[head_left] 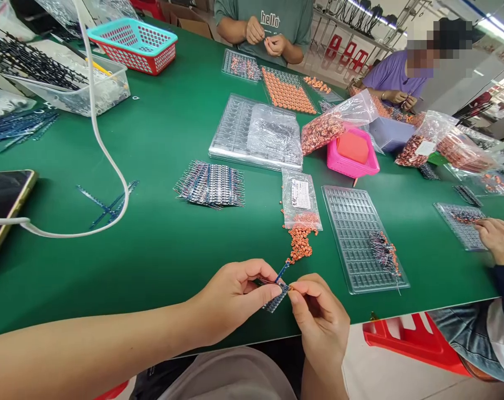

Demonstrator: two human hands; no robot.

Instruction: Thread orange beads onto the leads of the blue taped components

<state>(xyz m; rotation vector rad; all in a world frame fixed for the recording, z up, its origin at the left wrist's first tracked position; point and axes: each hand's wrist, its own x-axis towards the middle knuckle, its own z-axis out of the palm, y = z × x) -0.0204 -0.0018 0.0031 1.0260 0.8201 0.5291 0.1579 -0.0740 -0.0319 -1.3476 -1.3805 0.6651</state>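
Observation:
My left hand [239,297] pinches a small strip of dark blue parts [275,301] over the table's front edge. Close on its right, my right hand [320,316] has thumb and forefinger pressed together on a tiny orange piece [290,288] at the strip's end. Just beyond the fingers lies a loose pile of orange rings [300,244], spilling from a clear labelled bag [299,194]. A stack of blue-and-white part strips [212,184] rests farther left. To the right, a clear ribbed tray [352,239] holds a bunch of wired parts with orange ends [385,253].
Stacked clear trays [230,130] and a pink basket [352,158] stand behind. A white cable [97,133] loops over the left side near a phone [5,205]. Another person's hand [499,239] works at the far right; two more people sit across the table.

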